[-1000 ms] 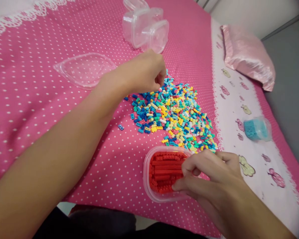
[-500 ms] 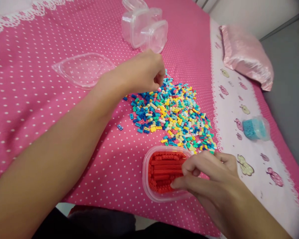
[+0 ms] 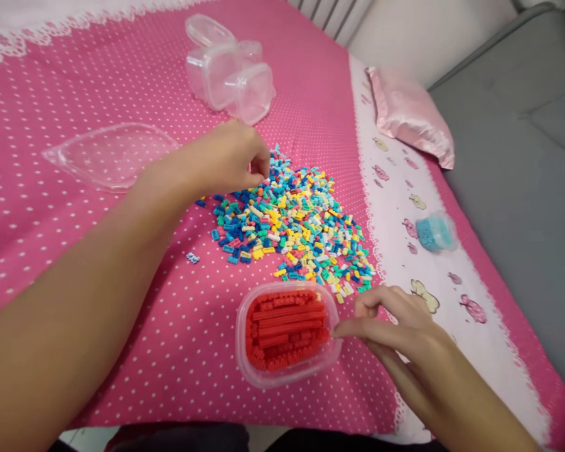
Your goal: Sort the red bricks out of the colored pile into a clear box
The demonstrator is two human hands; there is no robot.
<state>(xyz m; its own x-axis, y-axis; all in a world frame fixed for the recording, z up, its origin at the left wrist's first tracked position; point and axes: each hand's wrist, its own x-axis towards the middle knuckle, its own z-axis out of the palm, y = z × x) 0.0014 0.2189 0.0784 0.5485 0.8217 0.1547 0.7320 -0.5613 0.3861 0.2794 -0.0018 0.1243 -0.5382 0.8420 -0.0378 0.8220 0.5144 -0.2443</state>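
A heap of small toy building bricks [image 3: 306, 220] in blue, yellow, green, white and pink lies on the pink dotted cloth. At the heap's upper left edge my left hand [image 3: 240, 154] is closed in a pinch; whatever its fingertips hold is hidden. Nearer to me stands a clear plastic tub [image 3: 242, 345], filled with red bricks [image 3: 287, 323], some set in long rows. My right hand [image 3: 400, 333] is by the tub's right end, thumb tip at the rim, index finger curled and apart from the thumb, with nothing visible between them.
Clear empty containers [image 3: 230, 75] cluster at the back. A transparent pointed lid [image 3: 108, 157] lies left of my forearm. To the right are a small container of light blue bricks [image 3: 433, 233] and a pink satin pillow [image 3: 412, 116]. One loose brick [image 3: 193, 258] sits left of the heap.
My right hand has drawn back from over the red bricks to the tub's right rim. My left hand stays pinched at the heap. The whole view has shifted, with things now farther left.
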